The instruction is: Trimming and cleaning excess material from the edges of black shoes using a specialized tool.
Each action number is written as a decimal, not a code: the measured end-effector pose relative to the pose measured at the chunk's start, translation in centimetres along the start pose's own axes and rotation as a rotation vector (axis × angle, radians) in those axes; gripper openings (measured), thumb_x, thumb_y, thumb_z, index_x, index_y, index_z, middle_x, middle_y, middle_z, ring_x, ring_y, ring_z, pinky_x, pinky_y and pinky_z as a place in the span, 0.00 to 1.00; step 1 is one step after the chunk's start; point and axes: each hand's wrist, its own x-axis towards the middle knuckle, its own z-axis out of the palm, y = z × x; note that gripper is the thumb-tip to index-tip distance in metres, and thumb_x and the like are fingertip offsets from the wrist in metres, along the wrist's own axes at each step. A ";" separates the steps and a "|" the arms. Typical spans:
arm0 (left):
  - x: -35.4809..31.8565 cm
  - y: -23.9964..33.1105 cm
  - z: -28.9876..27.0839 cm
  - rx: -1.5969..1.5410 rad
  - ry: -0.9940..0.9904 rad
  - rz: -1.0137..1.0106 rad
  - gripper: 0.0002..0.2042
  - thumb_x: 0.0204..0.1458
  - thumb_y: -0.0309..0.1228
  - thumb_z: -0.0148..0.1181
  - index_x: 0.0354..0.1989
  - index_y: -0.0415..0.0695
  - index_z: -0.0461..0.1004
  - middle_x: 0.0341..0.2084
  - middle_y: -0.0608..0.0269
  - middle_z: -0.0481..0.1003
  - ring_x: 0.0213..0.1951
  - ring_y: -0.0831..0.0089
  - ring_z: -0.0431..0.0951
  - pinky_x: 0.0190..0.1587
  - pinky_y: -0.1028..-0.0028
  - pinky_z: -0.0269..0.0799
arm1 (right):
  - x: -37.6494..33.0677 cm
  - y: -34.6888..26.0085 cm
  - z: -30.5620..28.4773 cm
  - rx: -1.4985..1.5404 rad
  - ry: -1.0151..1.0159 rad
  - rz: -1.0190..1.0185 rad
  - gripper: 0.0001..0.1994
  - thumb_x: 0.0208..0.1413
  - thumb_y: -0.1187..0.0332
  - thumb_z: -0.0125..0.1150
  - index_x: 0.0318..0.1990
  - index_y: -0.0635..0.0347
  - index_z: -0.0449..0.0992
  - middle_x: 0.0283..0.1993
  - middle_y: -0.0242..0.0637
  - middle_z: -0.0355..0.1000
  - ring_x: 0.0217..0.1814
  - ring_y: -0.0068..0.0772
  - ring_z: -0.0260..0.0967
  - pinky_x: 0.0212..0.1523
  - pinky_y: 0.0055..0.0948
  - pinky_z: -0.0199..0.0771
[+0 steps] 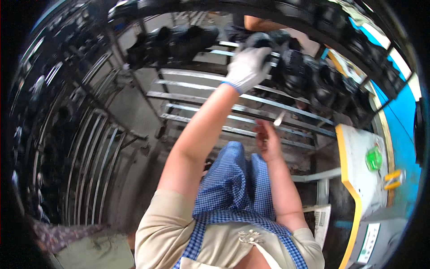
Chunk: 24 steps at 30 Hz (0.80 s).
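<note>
1. Black shoe [260, 40], blurred, sat at the upper centre of the frame, right at the fingertips of my left hand [249, 66].
2. My left arm [197, 127] reached far out, slanting from the lower left of centre up to the upper centre, the elbow only slightly bent and the wrist roughly in line with the forearm.
3. On that hand I wore a white glove [242, 76] with a blue cuff; its back faced up, and my fingers pointed away from me. I could not tell whether they had closed on the shoe.
4. My right hand [268, 142], bare, was raised just right of the centre, its fingers partly bent, the forearm rising from the lower right.
5. Just beside those fingers showed a slim pale piece [279, 118]; blur kept me from telling whether I gripped it.
6. Around my hands ran the metal bars of a rack [183, 85], with more dark shoes [294, 71] at the upper right and upper left.
</note>
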 end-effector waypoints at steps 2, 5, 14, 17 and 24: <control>-2.1 1.5 -0.8 -0.157 0.120 0.090 0.18 0.48 0.32 0.62 0.49 0.45 0.72 0.39 0.51 0.76 0.44 0.53 0.76 0.59 0.51 0.61 | -0.7 -0.5 1.4 0.085 -0.002 0.054 0.21 0.62 0.46 0.50 0.48 0.51 0.76 0.41 0.31 0.78 0.21 0.11 0.60 0.14 0.11 0.45; -6.5 5.5 -1.4 -0.179 0.210 0.171 0.22 0.44 0.29 0.64 0.51 0.43 0.71 0.30 0.56 0.74 0.38 0.56 0.75 0.57 0.51 0.62 | 0.8 2.5 -0.4 0.391 -0.339 0.094 0.30 0.58 0.35 0.46 0.56 0.46 0.70 0.45 0.31 0.77 0.35 0.16 0.72 0.15 0.07 0.53; -20.5 10.8 -4.0 -0.543 -0.106 -0.037 0.19 0.42 0.32 0.67 0.45 0.42 0.76 0.36 0.56 0.76 0.46 0.59 0.76 0.61 0.54 0.62 | -5.0 6.5 -1.9 0.637 -0.374 0.150 0.37 0.58 0.34 0.41 0.64 0.53 0.62 0.55 0.44 0.71 0.46 0.44 0.76 0.18 0.22 0.74; -21.0 10.0 -5.3 -0.689 0.048 -0.481 0.23 0.44 0.29 0.65 0.51 0.36 0.70 0.49 0.49 0.71 0.56 0.56 0.70 0.58 0.62 0.65 | -5.9 8.5 -5.3 0.767 -0.638 0.243 0.35 0.60 0.40 0.44 0.65 0.58 0.61 0.56 0.48 0.70 0.49 0.47 0.75 0.24 0.27 0.79; -18.6 8.5 -6.3 -1.355 0.137 -0.881 0.30 0.48 0.28 0.63 0.61 0.37 0.62 0.53 0.55 0.70 0.56 0.68 0.69 0.61 0.70 0.63 | -11.1 12.5 -11.3 0.565 -0.564 0.224 0.28 0.64 0.54 0.47 0.65 0.63 0.61 0.63 0.46 0.65 0.61 0.40 0.67 0.64 0.43 0.64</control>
